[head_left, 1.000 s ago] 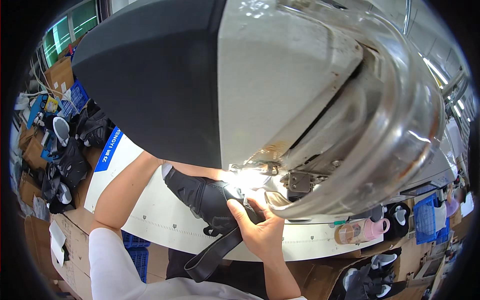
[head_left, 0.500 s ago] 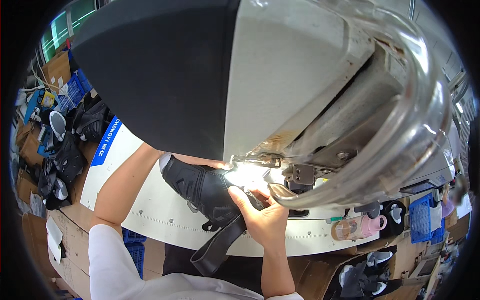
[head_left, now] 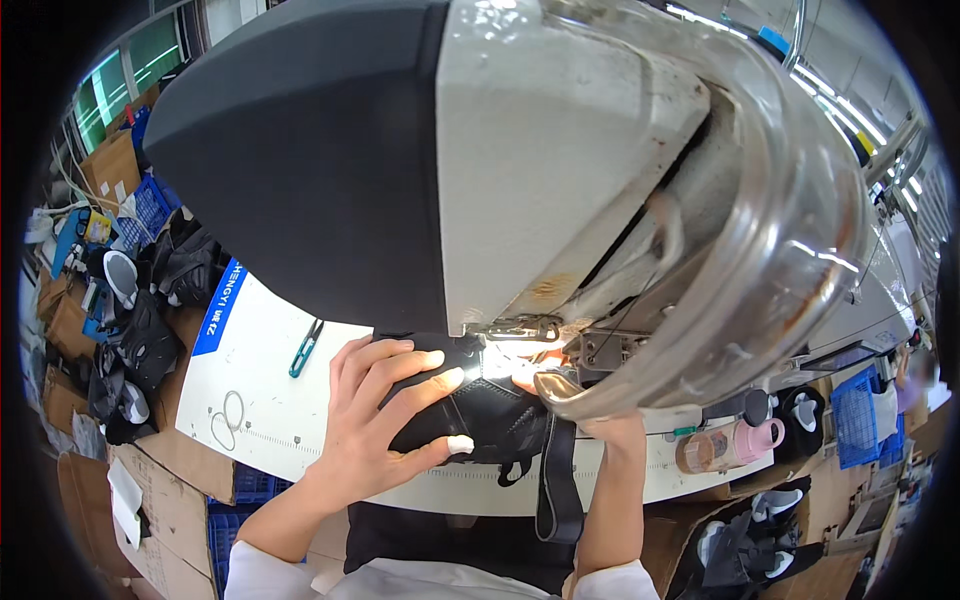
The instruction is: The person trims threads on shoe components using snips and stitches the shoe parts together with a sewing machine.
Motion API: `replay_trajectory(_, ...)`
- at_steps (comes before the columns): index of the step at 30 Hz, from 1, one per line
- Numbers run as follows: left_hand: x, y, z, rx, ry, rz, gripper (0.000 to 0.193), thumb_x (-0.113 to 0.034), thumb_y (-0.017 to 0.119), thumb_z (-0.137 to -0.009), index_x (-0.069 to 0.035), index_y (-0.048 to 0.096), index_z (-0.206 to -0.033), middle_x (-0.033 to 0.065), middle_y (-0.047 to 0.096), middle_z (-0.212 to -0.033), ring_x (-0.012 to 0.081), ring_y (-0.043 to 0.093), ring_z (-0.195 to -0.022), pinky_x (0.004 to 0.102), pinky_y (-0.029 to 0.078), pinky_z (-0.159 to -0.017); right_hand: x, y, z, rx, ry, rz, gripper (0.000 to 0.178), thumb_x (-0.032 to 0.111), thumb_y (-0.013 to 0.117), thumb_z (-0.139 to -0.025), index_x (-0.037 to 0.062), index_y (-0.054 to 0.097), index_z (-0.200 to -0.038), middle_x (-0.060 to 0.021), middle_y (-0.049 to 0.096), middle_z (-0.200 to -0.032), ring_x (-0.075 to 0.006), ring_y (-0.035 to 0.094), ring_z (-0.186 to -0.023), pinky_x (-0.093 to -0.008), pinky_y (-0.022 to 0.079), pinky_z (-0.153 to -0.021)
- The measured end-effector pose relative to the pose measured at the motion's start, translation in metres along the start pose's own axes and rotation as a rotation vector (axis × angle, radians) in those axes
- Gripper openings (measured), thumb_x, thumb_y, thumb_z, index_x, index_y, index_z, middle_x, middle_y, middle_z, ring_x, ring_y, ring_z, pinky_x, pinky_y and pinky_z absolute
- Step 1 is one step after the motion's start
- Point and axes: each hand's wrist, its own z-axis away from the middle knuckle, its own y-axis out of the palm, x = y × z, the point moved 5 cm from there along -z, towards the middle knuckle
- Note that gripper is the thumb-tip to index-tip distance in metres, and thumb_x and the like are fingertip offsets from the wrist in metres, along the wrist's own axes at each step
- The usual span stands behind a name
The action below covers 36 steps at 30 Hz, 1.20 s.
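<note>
Under a large sewing machine head (head_left: 560, 150) lies a black shoe upper (head_left: 495, 415), with a black strap (head_left: 560, 490) hanging from it over the table's near edge. My left hand (head_left: 385, 420) rests on the upper's left part, fingers spread and laid flat; its thumb has a white covering. To the right, my right hand (head_left: 612, 428) reaches up to the upper by the needle area. The machine's curved lower edge hides most of its fingers, so their grip does not show. A bright lamp glares over the stitching spot.
Teal thread snips (head_left: 306, 348) and a loop of thread (head_left: 228, 420) lie on the white table (head_left: 270, 400) at left. A pink-lidded bottle (head_left: 730, 447) stands at right. Black shoes (head_left: 140, 320) are piled far left; more fill a box (head_left: 755, 540) at lower right.
My left hand has come out from behind the machine onto the upper. The upper has turned and shifted right, its strap too. My right hand has moved right. Snips and thread are now uncovered.
</note>
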Motion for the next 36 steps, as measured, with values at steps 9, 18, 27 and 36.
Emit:
replay_trajectory(9, 0.026, -0.004, -0.016, 0.146, -0.067, 0.089, 0.048, -0.027, 0.083, -0.066, -0.012, 0.072, -0.11, 0.0051, 0.063, -0.121, 0.0305, 0.053, -0.112, 0.0457, 0.04, -0.101, 0.018, 0.038, -0.004, -0.018, -0.283, 0.917, 0.017, 0.007, 0.084, -0.08, -0.0027, 0.074, -0.089, -0.0098, 0.074, -0.088, -0.0143, 0.07, -0.084, -0.0288, 0.057, -0.082)
replay_trajectory(18, 0.059, -0.008, -0.028, 0.36, -0.333, 0.406, 0.052, -0.027, 0.083, -0.067, -0.014, 0.075, -0.116, 0.01, 0.07, -0.113, 0.03, 0.062, -0.108, 0.0421, 0.045, -0.099, 0.03, 0.081, 0.005, -0.158, -0.136, 0.735, 0.025, 0.01, 0.081, -0.084, -0.006, 0.071, -0.101, -0.0089, 0.074, -0.098, -0.013, 0.067, -0.088, -0.0293, 0.053, -0.082)
replay_trajectory(27, 0.074, -0.017, -0.04, 0.354, -0.25, 0.261, 0.047, -0.023, 0.084, -0.073, -0.005, 0.073, -0.115, 0.0115, 0.072, -0.105, 0.0314, 0.067, -0.098, 0.0376, 0.053, -0.088, 0.029, 0.103, 0.022, -0.371, -0.193, 0.723, 0.019, 0.006, 0.078, -0.085, -0.0037, 0.071, -0.101, -0.0079, 0.07, -0.091, -0.0142, 0.063, -0.082, -0.0295, 0.05, -0.079)
replay_trajectory(36, -0.011, -0.007, -0.013, 0.394, -0.098, 0.235, 0.063, -0.036, 0.083, -0.074, -0.014, 0.063, -0.129, 0.0136, 0.058, -0.129, 0.0418, 0.047, -0.13, 0.0701, 0.019, -0.11, 0.013, 0.08, 0.032, -0.254, -0.275, 0.813, 0.007, -0.003, 0.058, -0.089, -0.0055, 0.064, -0.089, -0.0137, 0.065, -0.084, -0.0243, 0.064, -0.083, -0.0336, 0.05, -0.079)
